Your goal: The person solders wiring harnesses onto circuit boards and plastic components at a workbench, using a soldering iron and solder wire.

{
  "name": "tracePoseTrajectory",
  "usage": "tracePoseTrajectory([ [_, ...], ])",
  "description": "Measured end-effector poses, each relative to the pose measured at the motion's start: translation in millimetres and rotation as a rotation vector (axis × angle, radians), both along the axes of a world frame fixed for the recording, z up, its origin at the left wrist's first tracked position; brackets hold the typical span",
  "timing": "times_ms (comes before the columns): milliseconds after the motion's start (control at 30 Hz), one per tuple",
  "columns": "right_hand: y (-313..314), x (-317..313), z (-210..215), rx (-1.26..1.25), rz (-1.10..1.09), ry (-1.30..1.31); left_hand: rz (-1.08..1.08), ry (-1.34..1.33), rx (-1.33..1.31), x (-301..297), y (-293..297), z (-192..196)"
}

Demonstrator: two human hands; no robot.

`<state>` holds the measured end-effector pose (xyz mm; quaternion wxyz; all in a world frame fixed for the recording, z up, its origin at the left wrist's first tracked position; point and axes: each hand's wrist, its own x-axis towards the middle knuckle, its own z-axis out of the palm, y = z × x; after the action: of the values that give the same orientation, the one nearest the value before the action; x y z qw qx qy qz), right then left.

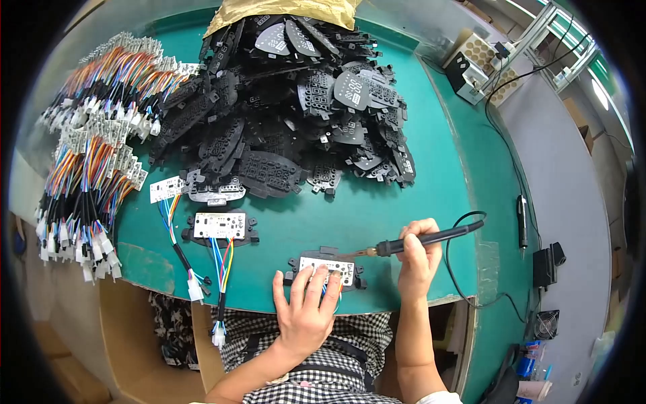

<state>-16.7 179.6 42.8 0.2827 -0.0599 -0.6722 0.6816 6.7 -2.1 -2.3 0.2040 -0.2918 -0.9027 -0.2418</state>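
Observation:
Near the table's front edge lies a white circuit board (346, 266) on a black plastic panel (328, 253). My left hand (306, 315) rests on the board with its fingers spread, pressing from above; the wires under them are mostly hidden. In my right hand (418, 262) is a soldering iron (431, 238), gripped like a pen. Its tip points left, at the board's upper edge; whether it touches cannot be made out. To the left sits another white board (220, 226) on a black panel, its coloured wires hanging over the edge. A loose wired board (167, 189) lies beyond it.
A large heap of black plastic panels (269, 145) covers the far middle of the green table (444, 161). Bundles of wired boards (87, 175) lie at left. The iron's cable (449, 266) loops at right, near a black pen-shaped tool (522, 222) and a small fan (546, 324).

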Motion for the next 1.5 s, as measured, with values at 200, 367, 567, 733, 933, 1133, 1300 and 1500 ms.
tracePoseTrajectory([
  [200, -18, -8, 0, -0.018, 0.129, -0.09, 0.029, -0.003, -0.054, 2, 0, 4],
  [367, -22, -9, -1, 0.014, 0.153, -0.106, 0.037, -0.009, -0.04, 2, -1, 3],
  [567, -21, -7, -1, 0.026, 0.15, -0.133, 0.032, -0.016, -0.048, 2, -2, 3],
  [733, -20, -7, -5, 0.0, 0.162, -0.071, 0.033, -0.008, -0.049, 1, -1, 3],
  [933, -19, -7, -5, 0.009, 0.153, -0.077, 0.034, 0.0, -0.044, 1, -1, 4],
  [1133, -19, -6, -6, 0.017, 0.16, -0.077, 0.028, -0.006, -0.045, 1, -1, 5],
  [1300, -19, -7, -6, 0.015, 0.15, -0.08, 0.024, -0.006, -0.039, 1, -1, 4],
  [1500, -19, -7, -6, 0.027, 0.158, -0.071, 0.031, 0.005, -0.045, 1, -1, 3],
])
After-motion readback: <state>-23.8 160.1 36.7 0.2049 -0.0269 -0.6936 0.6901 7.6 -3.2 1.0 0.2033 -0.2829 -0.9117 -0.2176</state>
